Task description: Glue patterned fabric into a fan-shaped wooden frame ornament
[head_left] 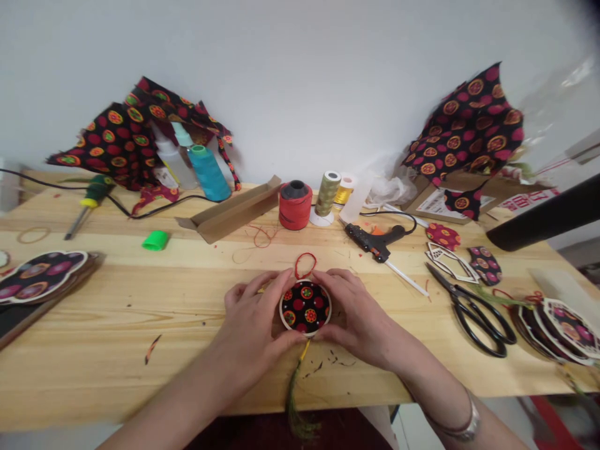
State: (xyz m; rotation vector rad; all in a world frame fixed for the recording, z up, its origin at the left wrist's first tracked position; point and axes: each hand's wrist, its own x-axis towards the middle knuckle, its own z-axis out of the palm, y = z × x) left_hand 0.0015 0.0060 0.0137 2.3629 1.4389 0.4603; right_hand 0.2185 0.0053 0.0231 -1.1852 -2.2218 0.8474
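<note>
Between my two hands is a round fabric-covered pendant point(307, 306) with a pale rim and a black, red and orange print. My left hand point(260, 312) grips its left edge, thumb at the bottom and fingers at the top. On the opposite edge, my right hand point(349, 315) is closed in the same way. A red cord loop point(305, 265) sticks out above the pendant. From its lower edge a green tassel point(294, 394) with a yellow top hangs over the table's front edge.
Black scissors point(478, 312) and a glue gun point(375, 240) lie to the right. Finished pendants point(562, 328) are stacked at far right. Behind stand a red thread spool point(295, 205), a cardboard tray point(234, 209) and a teal thread cone point(209, 175). A screwdriver point(89, 203) lies left.
</note>
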